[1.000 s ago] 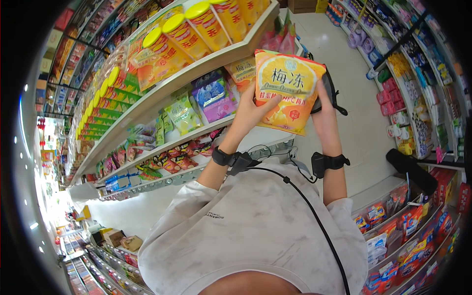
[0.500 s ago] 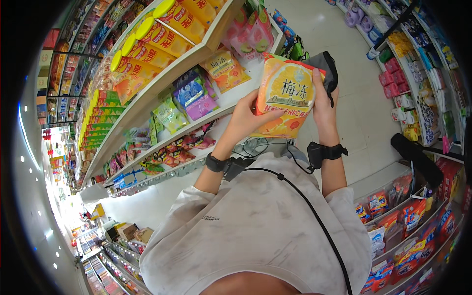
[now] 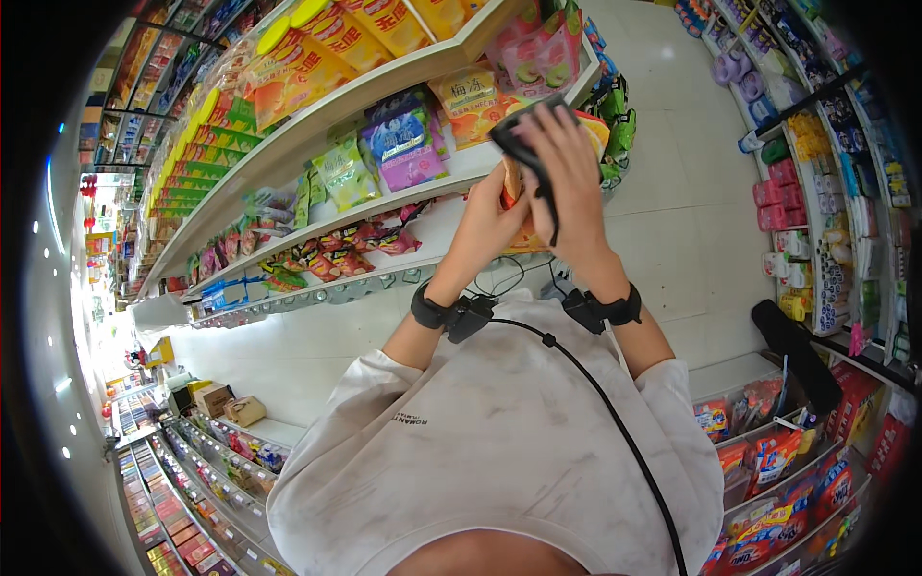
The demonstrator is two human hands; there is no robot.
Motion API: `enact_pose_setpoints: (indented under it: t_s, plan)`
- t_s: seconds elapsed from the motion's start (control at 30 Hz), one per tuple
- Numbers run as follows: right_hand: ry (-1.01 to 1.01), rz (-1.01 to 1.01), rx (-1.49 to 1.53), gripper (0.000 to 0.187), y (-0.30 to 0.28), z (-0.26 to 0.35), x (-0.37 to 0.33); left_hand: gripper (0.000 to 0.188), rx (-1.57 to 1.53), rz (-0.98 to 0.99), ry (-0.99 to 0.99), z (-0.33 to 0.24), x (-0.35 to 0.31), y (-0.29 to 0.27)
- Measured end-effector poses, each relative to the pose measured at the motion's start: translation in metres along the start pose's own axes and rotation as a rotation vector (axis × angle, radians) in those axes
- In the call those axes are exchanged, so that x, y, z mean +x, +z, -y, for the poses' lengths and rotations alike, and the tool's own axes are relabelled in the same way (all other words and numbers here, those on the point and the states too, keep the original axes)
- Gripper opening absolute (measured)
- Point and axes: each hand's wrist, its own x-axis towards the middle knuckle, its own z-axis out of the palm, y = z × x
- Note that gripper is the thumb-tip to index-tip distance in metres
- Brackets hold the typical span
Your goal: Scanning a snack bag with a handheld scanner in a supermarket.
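My left hand (image 3: 486,223) grips the left side of an orange-and-yellow jelly bag (image 3: 594,134), held in front of the shelf corner. My right hand (image 3: 573,197) presses a dark grey cloth (image 3: 519,136) over the bag's face, its fingers lying over the cloth and slightly blurred. Most of the bag's front is hidden behind the cloth and hand. Just beyond, on the white shelf (image 3: 459,180), stand a similar orange bag (image 3: 469,108), a blue-and-purple bag (image 3: 407,152) and a green bag (image 3: 346,177).
Yellow-lidded snack packs (image 3: 317,72) line the upper shelf. Small red packets (image 3: 336,261) fill the lower one. Pink pouches (image 3: 540,48) and green packs (image 3: 619,125) are at the shelf's end. Detergent bags (image 3: 773,456) sit at lower right. A black cable (image 3: 605,403) crosses my shirt.
My right hand has moved from the bag's right edge across its front, bringing the cloth over it. The bag has tilted, and the view has shifted slightly.
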Motion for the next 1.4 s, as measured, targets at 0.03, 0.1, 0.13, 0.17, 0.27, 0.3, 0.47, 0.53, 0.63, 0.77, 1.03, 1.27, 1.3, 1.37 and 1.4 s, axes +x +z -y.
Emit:
enact_pose_setpoints:
  t_s: [0.03, 0.1, 0.13, 0.17, 0.27, 0.3, 0.47, 0.53, 0.63, 0.77, 1.03, 1.27, 1.3, 1.37, 1.4]
  plan:
    - [-0.009, 0.003, -0.007, 0.051, 0.002, 0.012, 0.001, 0.030, 0.112, -0.002, -0.015, 0.004, -0.005, -0.006]
    - [-0.066, 0.084, 0.019, 0.051, 0.002, 0.037, 0.004, 0.024, 0.185, -0.028, 0.065, 0.009, -0.018, -0.016]
    - [-0.080, 0.095, 0.016, 0.051, 0.005, 0.045, 0.008, 0.018, 0.268, -0.051, 0.135, 0.010, -0.025, -0.022]
    - [-0.065, 0.116, 0.027, 0.049, 0.008, 0.050, 0.014, 0.013, 0.256, -0.021, 0.047, 0.010, -0.030, -0.028]
    - [0.036, 0.041, 0.073, 0.033, 0.025, 0.040, 0.020, 0.016, 0.327, -0.090, 0.094, 0.004, -0.049, -0.042]
    - [0.168, 0.032, 0.101, 0.030, 0.033, 0.030, 0.016, 0.021, 0.314, -0.135, 0.093, 0.009, -0.057, -0.049]
    - [1.120, 0.002, 1.076, 0.044, 0.041, 0.015, -0.008, 0.029, -0.298, -0.256, 0.006, 0.025, -0.081, -0.091]
    - [0.940, 0.134, 1.016, 0.047, 0.049, 0.057, -0.025, 0.033, -0.722, -0.321, -0.118, 0.020, -0.088, -0.104]
    - [0.905, 0.332, 1.070, 0.053, 0.040, 0.111, -0.033, 0.036, -0.759, -0.301, -0.092, 0.021, -0.094, -0.121]
    - [0.757, 0.250, 0.925, 0.051, 0.046, 0.130, -0.029, 0.061, -0.501, -0.438, -0.010, 0.037, -0.102, -0.120]
    - [0.445, 0.469, 0.470, 0.052, 0.041, 0.153, -0.044, 0.102, -0.501, -0.308, 0.289, -0.016, -0.107, -0.108]
    - [0.445, 0.326, 0.634, 0.049, 0.011, 0.127, 0.002, 0.042, -0.672, -0.108, 0.043, -0.028, -0.092, -0.065]
    - [0.447, 0.299, 0.656, 0.048, 0.003, 0.122, 0.008, 0.042, -0.715, -0.055, -0.003, -0.029, -0.088, -0.060]
    - [0.463, 0.257, 0.686, 0.047, -0.014, 0.114, 0.012, 0.039, -0.765, -0.015, -0.047, -0.035, -0.082, -0.045]
    - [0.464, 0.240, 0.688, 0.047, -0.021, 0.111, 0.013, 0.039, -0.755, -0.001, -0.046, -0.037, -0.078, -0.037]
